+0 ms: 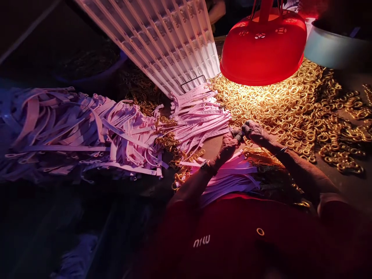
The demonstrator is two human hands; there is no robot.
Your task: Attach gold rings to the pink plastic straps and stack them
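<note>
My left hand [229, 143] and my right hand [254, 131] meet close together in front of me, fingers pinched. What lies between the fingertips is too small and dark to make out. Just beyond them spreads a big heap of gold-coloured metal rings [290, 112], many of them linked in pairs or small groups. To the left of my fingers lies a bundle of pale pink straps [200, 116]. More straps [229, 180], tinted purple by the light, lie beneath my forearms, close to my body.
A red lamp [261, 58] hangs low over the rings. Behind the bundle stands a white ribbed panel [157, 38]. A larger tangle of straps [87, 135] covers the left side. At the back right is a pale blue basin [334, 46]; another person's arm [217, 11] shows behind the panel.
</note>
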